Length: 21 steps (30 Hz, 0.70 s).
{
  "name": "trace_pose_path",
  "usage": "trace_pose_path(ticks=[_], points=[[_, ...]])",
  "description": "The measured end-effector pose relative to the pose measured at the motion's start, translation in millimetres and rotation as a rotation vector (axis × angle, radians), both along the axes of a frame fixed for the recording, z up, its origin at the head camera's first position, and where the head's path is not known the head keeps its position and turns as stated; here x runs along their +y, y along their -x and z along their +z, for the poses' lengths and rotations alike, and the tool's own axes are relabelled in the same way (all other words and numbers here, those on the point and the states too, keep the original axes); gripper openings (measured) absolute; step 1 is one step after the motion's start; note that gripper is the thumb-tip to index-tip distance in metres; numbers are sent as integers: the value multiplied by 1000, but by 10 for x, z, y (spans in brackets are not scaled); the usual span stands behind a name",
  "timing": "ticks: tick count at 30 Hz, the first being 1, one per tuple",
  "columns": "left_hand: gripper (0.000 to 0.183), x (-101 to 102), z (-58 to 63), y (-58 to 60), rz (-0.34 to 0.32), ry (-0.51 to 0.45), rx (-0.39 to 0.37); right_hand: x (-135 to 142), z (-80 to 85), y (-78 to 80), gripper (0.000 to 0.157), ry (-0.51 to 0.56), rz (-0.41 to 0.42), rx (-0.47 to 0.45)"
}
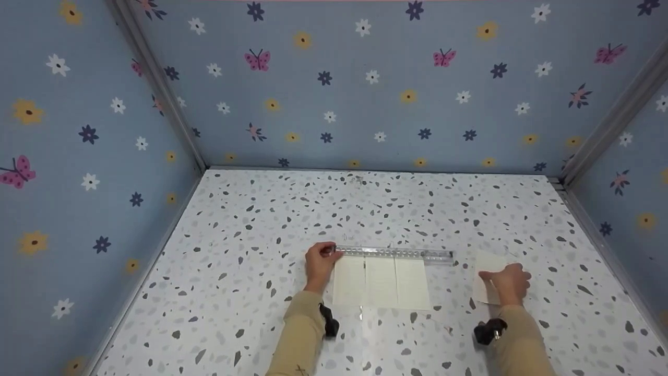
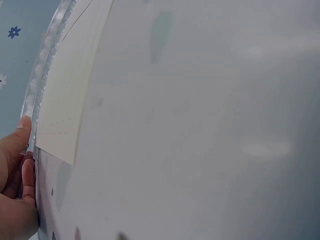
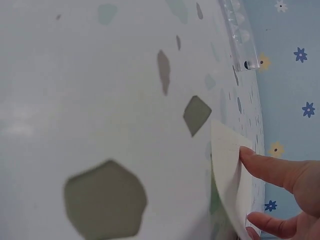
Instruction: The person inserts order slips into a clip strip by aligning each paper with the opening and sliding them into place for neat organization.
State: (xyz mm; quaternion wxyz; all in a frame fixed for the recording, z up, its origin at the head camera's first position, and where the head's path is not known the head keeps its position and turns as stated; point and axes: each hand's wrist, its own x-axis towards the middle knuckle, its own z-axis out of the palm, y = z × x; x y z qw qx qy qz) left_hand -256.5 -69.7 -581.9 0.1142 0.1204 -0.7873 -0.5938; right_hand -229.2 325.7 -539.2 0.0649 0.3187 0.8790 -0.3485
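My left hand (image 1: 318, 267) pinches the left end of a clear plastic strip (image 1: 389, 252) with a row of round bumps along it, thumb over one face and fingers on the other. Three cream paper cards lie side by side just below the strip: a left card (image 1: 348, 284), a middle card (image 1: 381, 284) and a right card (image 1: 412, 284). Farther right, my right hand (image 1: 511, 282) grips another cream card (image 1: 489, 261). In the right wrist view this card (image 3: 227, 150) is bent, its near edge raised, with green showing on its underside.
The speckled white table (image 1: 250, 219) is bounded by blue flowered panels (image 1: 344, 94) at the back and sides, with grey metal rails (image 1: 156, 83) at the corners. A dark wrist camera (image 1: 329, 319) sits on the left sleeve, another camera (image 1: 489, 331) on the right.
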Motion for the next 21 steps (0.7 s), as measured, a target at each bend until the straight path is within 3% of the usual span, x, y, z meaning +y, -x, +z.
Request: trace_pose_path(ticks=[6,17,21], points=[[26,-6,-28,9,-4,12,9,25,-24,-21,78,45,-16,31],[26,-3,-42,6,1,9,37,44,-82,-90,73,152,-71,216],[25,3,-39,8,6,13,39,45,-85,-99,70,165,-87,231]])
